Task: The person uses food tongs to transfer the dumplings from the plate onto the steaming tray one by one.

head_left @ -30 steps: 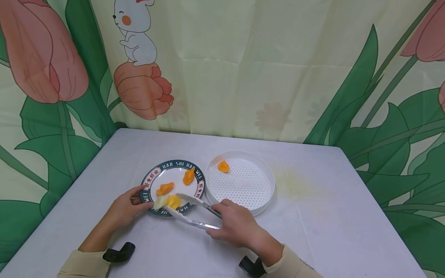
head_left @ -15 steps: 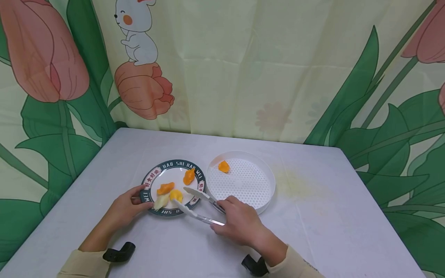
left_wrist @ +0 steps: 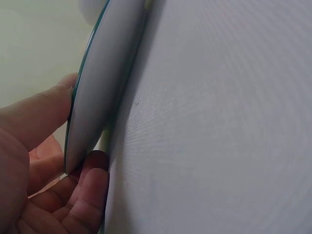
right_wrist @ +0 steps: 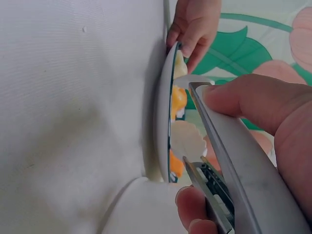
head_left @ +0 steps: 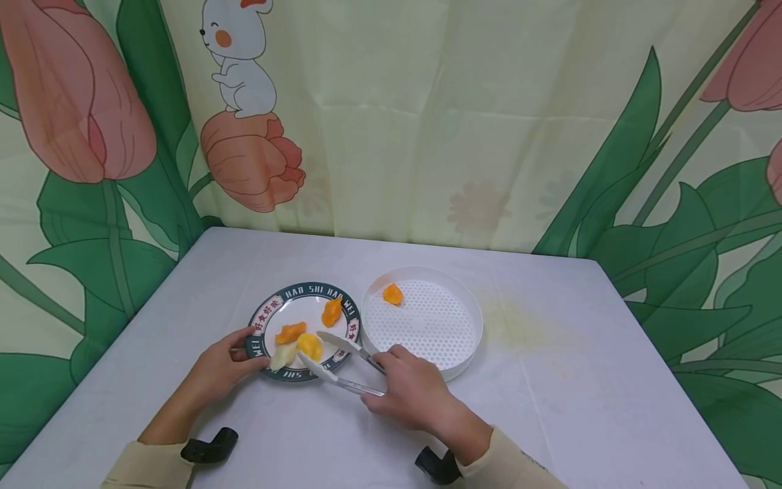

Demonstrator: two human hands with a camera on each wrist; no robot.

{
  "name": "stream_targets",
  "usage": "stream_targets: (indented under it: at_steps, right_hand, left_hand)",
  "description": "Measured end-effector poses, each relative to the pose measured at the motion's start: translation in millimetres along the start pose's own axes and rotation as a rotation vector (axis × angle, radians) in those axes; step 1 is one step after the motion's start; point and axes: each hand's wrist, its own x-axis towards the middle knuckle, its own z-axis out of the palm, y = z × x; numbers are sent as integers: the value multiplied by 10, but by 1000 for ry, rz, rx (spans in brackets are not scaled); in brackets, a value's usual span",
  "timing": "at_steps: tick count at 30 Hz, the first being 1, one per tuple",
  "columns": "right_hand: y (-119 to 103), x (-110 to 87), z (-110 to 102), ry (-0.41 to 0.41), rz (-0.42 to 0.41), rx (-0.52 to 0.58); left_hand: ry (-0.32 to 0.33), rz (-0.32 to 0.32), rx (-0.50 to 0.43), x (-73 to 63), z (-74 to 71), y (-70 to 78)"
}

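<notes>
My left hand (head_left: 218, 370) grips the near-left rim of a round plate (head_left: 277, 299) with a dark green lettered border; in the left wrist view its thumb lies over the rim and its fingers under it. The plate carries a yellow lump (head_left: 309, 346), a pale lump (head_left: 284, 356) and two orange lumps; their kind is unclear. In my right hand (head_left: 415, 390) are metal tongs (head_left: 348, 386) with pale, broad tips. The tong arms stand apart, tips on either side of the yellow lump's right part; whether they touch it I cannot tell.
A round white perforated tray (head_left: 436, 319) stands just right of the plate, with one orange lump (head_left: 393, 294) near its far left wall. Both sit on a table with a white cloth (head_left: 580, 380). A printed curtain (head_left: 391, 136) hangs behind the table's far edge.
The tongs drew back right from around the yellow lump, then came slightly left toward it again. The yellow lump shifted slightly right and away from the pale lump. The left hand stayed put.
</notes>
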Motion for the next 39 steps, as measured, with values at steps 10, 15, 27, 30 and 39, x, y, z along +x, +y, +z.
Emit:
stream_targets:
  at_steps: [10, 15, 27, 30, 39]
  right_hand:
    - [-15, 24, -16, -5, -27, 1]
    - [20, -2, -14, 27, -48, 12]
    - [134, -62, -105, 145, -81, 77]
    - [187, -66, -187, 187, -49, 93]
    - [478, -88, -413, 300, 58, 80]
  left_hand:
    - [4, 6, 1, 12, 3, -11]
    - [3, 1, 2, 16, 3, -3]
    - [4, -7, -2, 10, 7, 0]
    - [7, -3, -5, 8, 9, -2]
    - [6, 5, -13, 2, 6, -13]
